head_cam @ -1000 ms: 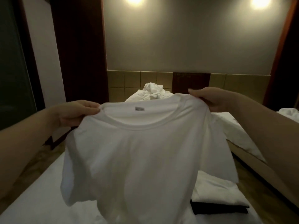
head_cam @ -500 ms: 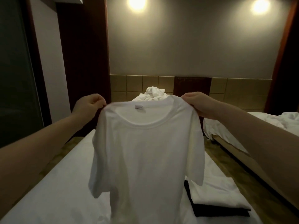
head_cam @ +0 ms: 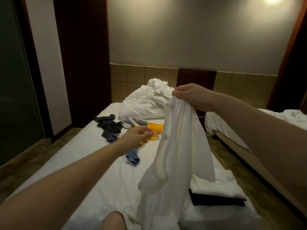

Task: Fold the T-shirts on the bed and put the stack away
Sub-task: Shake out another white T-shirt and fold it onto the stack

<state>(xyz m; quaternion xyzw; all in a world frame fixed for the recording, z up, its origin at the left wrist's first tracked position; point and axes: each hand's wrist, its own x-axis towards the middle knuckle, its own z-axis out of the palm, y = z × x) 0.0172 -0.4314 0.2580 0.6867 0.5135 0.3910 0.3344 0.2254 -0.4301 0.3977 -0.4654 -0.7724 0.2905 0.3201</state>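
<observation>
T-shirt point(head_cam: 179, 146) was thin, matt white cloth; sheet point(head_cam: 86, 163), smooth matt cloth; duvet point(head_cam: 142, 105), rumpled cloth; wall panel point(head_cam: 83, 63), dark wood, dull sheen.

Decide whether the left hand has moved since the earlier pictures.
Yes. The left hand has let go of the white T-shirt and dropped below the crumpled duvet, over the yellow garment.

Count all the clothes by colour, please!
White: 2, held shirt and folded shirt
Black shirt: 1
Dark garment: 1
Grey garment: 1
Yellow garment: 1
Blue garment: 1
Total: 7, maybe more hidden
</observation>
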